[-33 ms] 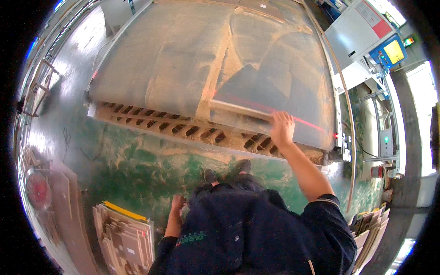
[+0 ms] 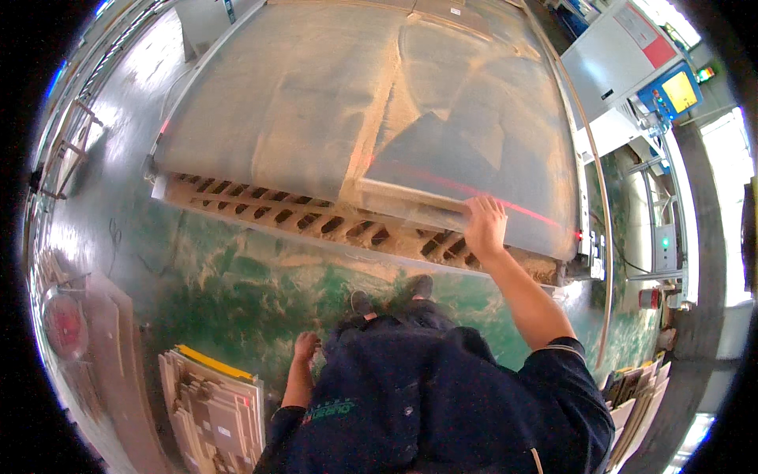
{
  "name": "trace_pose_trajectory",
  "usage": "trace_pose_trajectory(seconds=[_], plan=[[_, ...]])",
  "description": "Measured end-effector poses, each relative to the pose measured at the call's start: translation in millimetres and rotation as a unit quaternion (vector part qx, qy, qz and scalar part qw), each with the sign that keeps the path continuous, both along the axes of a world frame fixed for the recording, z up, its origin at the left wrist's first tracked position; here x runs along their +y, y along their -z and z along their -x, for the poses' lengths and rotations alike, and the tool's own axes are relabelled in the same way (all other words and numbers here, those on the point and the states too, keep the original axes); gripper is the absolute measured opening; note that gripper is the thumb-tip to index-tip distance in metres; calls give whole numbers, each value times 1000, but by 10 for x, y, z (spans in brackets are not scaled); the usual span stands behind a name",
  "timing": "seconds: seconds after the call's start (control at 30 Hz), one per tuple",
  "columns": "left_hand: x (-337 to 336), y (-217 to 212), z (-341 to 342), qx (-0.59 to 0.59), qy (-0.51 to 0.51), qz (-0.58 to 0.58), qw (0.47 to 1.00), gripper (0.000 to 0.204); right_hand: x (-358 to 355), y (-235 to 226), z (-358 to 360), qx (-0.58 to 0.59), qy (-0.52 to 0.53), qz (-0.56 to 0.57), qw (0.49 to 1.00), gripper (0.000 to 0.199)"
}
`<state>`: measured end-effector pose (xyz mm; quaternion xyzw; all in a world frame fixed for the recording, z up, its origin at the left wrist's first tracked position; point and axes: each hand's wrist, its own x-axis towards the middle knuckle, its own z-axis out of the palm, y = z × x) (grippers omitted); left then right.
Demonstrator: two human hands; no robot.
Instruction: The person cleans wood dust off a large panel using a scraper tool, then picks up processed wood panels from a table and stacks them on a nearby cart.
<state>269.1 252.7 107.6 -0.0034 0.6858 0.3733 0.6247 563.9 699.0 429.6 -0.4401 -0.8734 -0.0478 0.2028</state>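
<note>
My right hand [image 2: 485, 225] is closed around the right end of a narrow, pale wooden strip [image 2: 410, 193]. The strip lies low along the near edge of a wide, flat machine table [image 2: 300, 118] covered in tan sawdust. A red laser line crosses the dark surface just beyond my fingers. Down by my left side hangs my left hand [image 2: 306, 346], its fingers loosely bent and apart, with nothing visible in them. Below the table's front edge runs a slotted ledge [image 2: 276, 213] with sawdust on it.
Stacked board offcuts [image 2: 213, 419] stand at the lower left, more panels [image 2: 638, 407] at the lower right. A control screen [image 2: 679, 91] and white cabinet [image 2: 612, 67] rise at the far right. A long thin pole [image 2: 608, 261] leans along the table's right side. Sawdust streaks the green floor [image 2: 237, 292].
My right hand and the wooden strip have shifted slightly toward me and to the left. My left hand has risen a little, still beside my body.
</note>
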Motion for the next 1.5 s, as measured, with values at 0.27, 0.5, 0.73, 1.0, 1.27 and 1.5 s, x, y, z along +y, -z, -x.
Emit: trace_pose_trajectory(seconds=[0.27,0.5,0.73,1.0,1.27,1.5], plan=[[345,-352,74,96,-80,5,992,21,520,-91,230,43,76,-13,996,21],[-679,350,-3,-105,-179,-50,977,21,1323,-80,456,46,213,-5,976,23],[-840,-291,-426,-3,-129,55,990,20,1019,72,637,4,134,-18,991,28],[-825,194,-128,5,-95,-24,995,21,127,19,872,40,-73,-7,996,26],[-22,-440,-31,104,-116,-2,988,27,-59,76,436,69,-87,-22,994,26],[-895,795,173,56,0,-96,994,24,698,-172,19,86,229,41,969,23]])
